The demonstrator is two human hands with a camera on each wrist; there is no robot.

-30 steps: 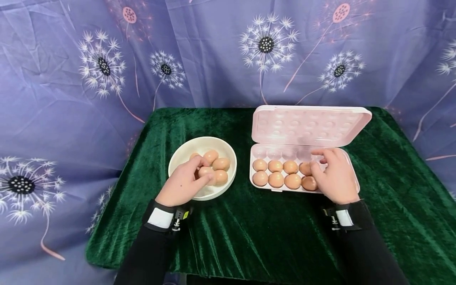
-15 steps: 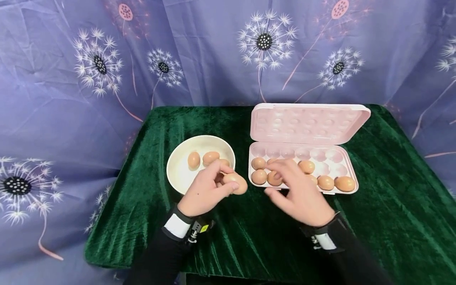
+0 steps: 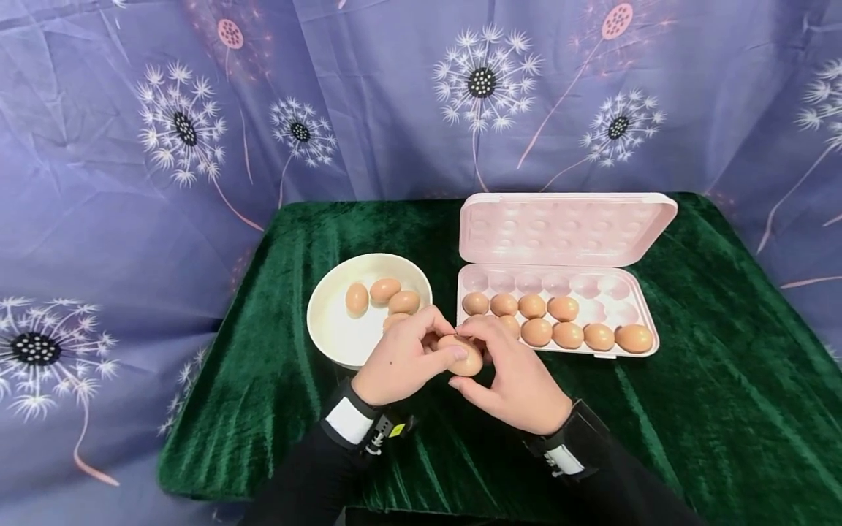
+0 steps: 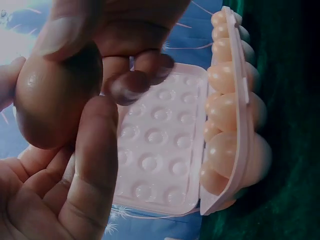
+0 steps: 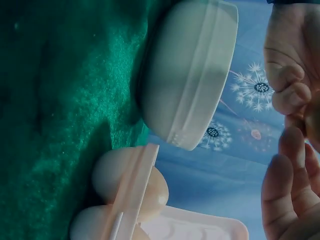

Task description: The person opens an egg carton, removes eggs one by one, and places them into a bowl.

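Observation:
Both hands meet over a brown egg [image 3: 468, 361] in front of the gap between bowl and carton. My left hand [image 3: 401, 358] pinches it with the thumb across its top. From the other side, my right hand [image 3: 522, 383] has thumb and fingers about the same egg; the left wrist view shows fingertips of both hands on it. Just beyond stands a pink plastic egg carton [image 3: 650, 321], with brown eggs [image 3: 567, 335] along its front two rows. More eggs [image 3: 357, 299] lie in the cream bowl [image 3: 316, 321], one partly hidden by my left hand.
The carton's lid [image 3: 566, 234] stands raised at the back. Dark green velvet cloth [image 3: 329, 234] covers the table. Behind it hangs a purple curtain [image 3: 388, 95] with dandelion prints.
My left hand has lifted the egg from the bowl and brought it right. My right hand has left an egg in the carton's front right and moved left to the lifted egg.

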